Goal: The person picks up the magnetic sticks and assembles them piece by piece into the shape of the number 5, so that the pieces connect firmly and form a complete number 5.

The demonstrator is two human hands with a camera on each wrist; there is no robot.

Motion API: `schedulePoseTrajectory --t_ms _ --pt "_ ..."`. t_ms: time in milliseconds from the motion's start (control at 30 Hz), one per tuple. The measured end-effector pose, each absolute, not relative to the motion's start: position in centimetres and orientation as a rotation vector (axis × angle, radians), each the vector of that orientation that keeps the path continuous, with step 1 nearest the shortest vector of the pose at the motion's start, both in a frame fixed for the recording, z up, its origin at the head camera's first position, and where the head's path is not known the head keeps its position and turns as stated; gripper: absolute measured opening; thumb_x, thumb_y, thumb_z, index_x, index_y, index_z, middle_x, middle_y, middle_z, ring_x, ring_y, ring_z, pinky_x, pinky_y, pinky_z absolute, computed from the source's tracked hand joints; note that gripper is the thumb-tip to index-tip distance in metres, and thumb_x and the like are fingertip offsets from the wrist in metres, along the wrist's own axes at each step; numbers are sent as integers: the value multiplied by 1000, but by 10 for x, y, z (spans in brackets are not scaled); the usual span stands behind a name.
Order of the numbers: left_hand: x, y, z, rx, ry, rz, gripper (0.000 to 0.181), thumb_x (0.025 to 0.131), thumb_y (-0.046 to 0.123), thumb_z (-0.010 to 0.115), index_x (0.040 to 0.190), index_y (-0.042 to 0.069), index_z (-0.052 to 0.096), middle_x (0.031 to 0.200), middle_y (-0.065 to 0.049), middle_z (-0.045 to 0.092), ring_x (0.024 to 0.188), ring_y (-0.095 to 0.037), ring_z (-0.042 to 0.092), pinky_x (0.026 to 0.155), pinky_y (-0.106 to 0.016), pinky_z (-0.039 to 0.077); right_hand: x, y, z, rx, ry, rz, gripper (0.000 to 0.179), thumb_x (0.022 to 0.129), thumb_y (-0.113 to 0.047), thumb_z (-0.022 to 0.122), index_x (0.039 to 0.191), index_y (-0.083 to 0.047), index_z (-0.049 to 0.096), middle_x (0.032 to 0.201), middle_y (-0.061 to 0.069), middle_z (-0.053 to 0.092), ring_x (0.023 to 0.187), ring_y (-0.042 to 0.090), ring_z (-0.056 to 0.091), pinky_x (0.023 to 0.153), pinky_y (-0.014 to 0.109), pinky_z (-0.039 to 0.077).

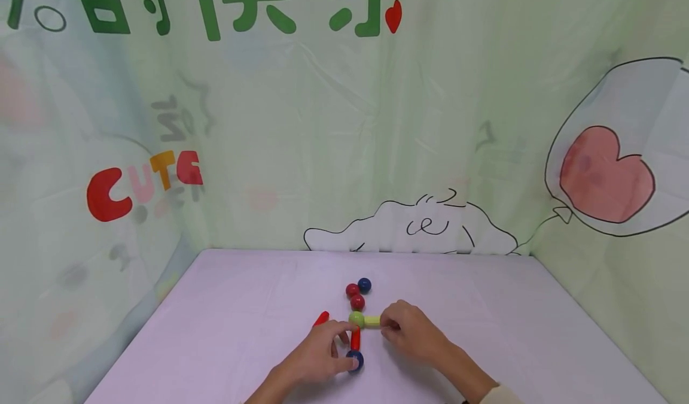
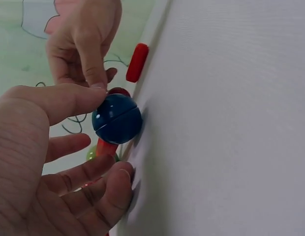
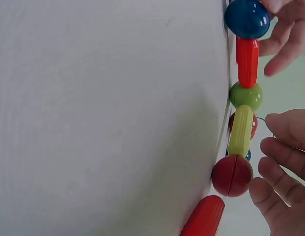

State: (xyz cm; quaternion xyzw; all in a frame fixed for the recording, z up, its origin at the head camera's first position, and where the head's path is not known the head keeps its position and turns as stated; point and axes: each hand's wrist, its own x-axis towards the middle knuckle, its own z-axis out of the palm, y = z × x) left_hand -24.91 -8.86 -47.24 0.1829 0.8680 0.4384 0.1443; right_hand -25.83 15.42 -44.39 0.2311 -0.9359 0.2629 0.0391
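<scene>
My left hand (image 1: pixel 323 351) rests its thumb on a blue ball (image 2: pixel 117 119); its other fingers are loosely bent beside the red rod (image 3: pixel 248 63). That rod joins the blue ball to a green ball (image 1: pixel 356 318). From the green ball a yellow rod (image 3: pixel 240 130) runs right to a red ball (image 3: pixel 232 176), which the right hand hides in the head view. My right hand (image 1: pixel 411 332) has its fingertips right at this red ball, loosely bent. Another red rod (image 3: pixel 204 217) lies just past the red ball, hidden from the head view.
Behind the joined pieces, two red balls (image 1: pixel 357 302) and a blue ball (image 1: pixel 364 285) sit close together on the pale table (image 1: pixel 247 308). A loose red rod (image 1: pixel 322 318) lies left of them, partly behind my left hand. Printed curtains (image 1: pixel 258 134) border the table.
</scene>
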Motion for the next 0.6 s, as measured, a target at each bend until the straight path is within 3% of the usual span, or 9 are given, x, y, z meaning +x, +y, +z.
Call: schedulePoseTrajectory --t_ms 200,333,467,600 --pt "-246 -89 -471 619 2551 1177 47 84 29 83 128 27 67 99 12 58 75 -14 57 61 -26 50 -262 163 -446 636 -2806 771 13 86 -6 78 88 -17 71 81 -12 54 82 11 48 73 24 50" --pt "-246 -92 -468 698 2572 1135 44 85 29 82 126 29 67 111 11 53 82 -10 55 65 -24 49 -264 170 -447 639 -2771 712 16 86 -8 79 86 -20 69 83 -15 58 86 11 49 76 26 50" --pt "-246 -93 -464 743 2594 1060 47 85 33 81 129 35 64 135 11 45 98 -7 56 75 -26 53 -267 175 -450 606 -2797 661 14 86 -12 80 91 -22 71 91 -14 63 92 9 50 85 31 53" --pt "-247 -91 -462 730 2623 943 53 85 39 79 135 41 61 155 13 35 127 -14 51 95 -42 54 -270 179 -449 565 -2846 629 14 87 -13 79 98 -20 73 99 -12 66 99 9 53 93 37 54"
